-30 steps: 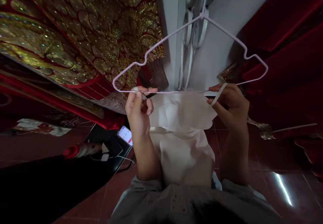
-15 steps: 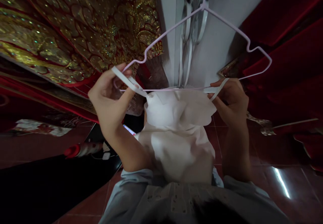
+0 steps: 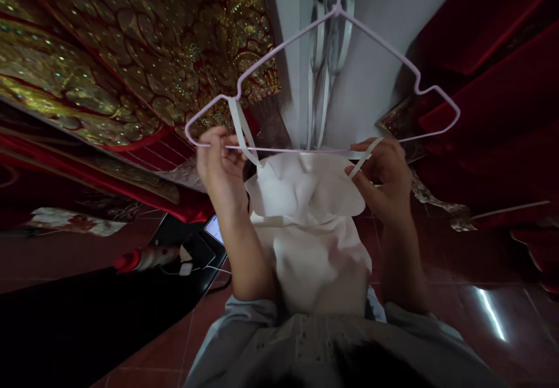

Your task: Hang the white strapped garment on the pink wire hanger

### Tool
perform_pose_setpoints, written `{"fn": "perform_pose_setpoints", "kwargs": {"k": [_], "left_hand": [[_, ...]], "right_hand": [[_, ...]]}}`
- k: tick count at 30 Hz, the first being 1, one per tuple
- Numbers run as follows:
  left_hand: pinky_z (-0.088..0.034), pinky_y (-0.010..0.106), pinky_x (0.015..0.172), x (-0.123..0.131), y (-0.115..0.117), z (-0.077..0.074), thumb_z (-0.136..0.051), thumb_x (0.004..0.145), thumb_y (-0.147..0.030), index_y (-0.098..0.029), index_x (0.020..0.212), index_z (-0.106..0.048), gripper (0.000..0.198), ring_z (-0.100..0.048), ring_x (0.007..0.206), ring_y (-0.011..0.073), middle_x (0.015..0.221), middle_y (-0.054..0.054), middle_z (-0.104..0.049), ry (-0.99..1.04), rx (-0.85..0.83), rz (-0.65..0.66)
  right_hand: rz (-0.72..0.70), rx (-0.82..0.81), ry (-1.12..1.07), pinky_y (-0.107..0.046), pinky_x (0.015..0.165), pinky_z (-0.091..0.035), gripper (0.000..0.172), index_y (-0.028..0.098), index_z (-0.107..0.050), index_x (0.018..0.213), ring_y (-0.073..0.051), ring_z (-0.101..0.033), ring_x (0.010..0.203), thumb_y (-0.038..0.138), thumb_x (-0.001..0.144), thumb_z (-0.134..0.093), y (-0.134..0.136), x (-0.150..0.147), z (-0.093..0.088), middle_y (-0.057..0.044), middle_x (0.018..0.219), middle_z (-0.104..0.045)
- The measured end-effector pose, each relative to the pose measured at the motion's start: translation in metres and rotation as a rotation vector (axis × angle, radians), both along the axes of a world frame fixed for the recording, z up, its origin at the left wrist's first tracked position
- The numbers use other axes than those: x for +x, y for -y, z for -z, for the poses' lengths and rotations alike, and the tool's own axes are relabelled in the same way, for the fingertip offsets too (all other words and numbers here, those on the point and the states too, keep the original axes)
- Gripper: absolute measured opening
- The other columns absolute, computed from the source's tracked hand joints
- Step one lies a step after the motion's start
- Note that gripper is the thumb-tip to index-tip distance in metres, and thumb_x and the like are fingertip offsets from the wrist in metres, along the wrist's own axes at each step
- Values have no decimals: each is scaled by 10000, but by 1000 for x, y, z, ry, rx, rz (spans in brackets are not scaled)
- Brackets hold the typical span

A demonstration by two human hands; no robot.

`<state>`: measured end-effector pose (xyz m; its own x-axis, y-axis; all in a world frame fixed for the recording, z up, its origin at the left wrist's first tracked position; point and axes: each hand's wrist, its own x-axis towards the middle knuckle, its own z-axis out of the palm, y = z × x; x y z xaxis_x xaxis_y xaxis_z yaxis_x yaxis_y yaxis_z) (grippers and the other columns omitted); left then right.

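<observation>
A pale pink wire hanger point(image 3: 384, 44) hangs in front of me from a hook on the white wall. Below its bottom bar hangs a white garment point(image 3: 314, 225) with two thin straps. The left strap point(image 3: 238, 126) is looped over the hanger's left shoulder, and my left hand point(image 3: 220, 166) is closed on it at the bottom bar. My right hand point(image 3: 384, 178) is closed on the right strap point(image 3: 364, 158), just under the bar's right part.
A red and gold sequined garment point(image 3: 131, 56) hangs at the left. Dark red velvet cloth point(image 3: 502, 85) fills the right. On a black surface at lower left lie a phone point(image 3: 213, 228), a charger and a red-tipped tool point(image 3: 144, 258). The floor is red tile.
My left hand lifted the left strap up and over the hanger's left end, then came back down to the bottom bar. My right hand stayed on the right strap.
</observation>
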<state>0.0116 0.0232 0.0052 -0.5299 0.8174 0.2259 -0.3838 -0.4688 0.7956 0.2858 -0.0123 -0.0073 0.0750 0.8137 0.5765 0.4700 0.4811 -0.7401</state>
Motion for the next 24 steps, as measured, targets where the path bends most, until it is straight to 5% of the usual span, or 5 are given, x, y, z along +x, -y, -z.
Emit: {"fn": "perform_pose_setpoints", "kwargs": {"k": [4,10,16,20,24], "left_hand": [[-637,304,769,18,8,10,-827,1018,-528,-238,871,-728,340,-783,862,196,885,58,-809,-9,44,23],[-603,343,712,16,10,2,-859,936,-680,-278,823,-635,475,-731,772,222,810,39,-750,-97,-5,-23],[-577,320,687,19,7,9,-845,961,-663,-265,809,-610,487,-662,686,184,790,30,-738,-69,30,-14],[-562,303,697,19,6,13,-830,1000,-587,-262,834,-635,414,-647,682,168,798,32,-754,-52,46,-2],[-545,261,695,20,5,14,-849,987,-534,-238,855,-638,387,-628,658,146,767,23,-752,1,84,31]], "right_hand": [[10,78,-13,-317,642,-574,254,318,-810,1134,-145,-668,780,387,893,-847,1,-5,0,-42,1171,-770],[496,458,-419,-449,870,-634,184,243,-823,998,-252,-741,977,331,851,-890,-29,44,1,-55,980,-740],[227,216,-255,-465,833,-654,416,288,-774,1016,-227,-735,864,612,813,-936,-49,73,-29,-50,945,-733],[144,62,52,-489,891,-644,345,298,-720,992,-244,-703,909,517,850,-945,-44,58,-59,-53,934,-718],[199,179,151,-568,1043,-625,395,301,-729,1131,-334,-689,1206,420,838,-966,-43,54,-62,-90,1142,-687]]}}
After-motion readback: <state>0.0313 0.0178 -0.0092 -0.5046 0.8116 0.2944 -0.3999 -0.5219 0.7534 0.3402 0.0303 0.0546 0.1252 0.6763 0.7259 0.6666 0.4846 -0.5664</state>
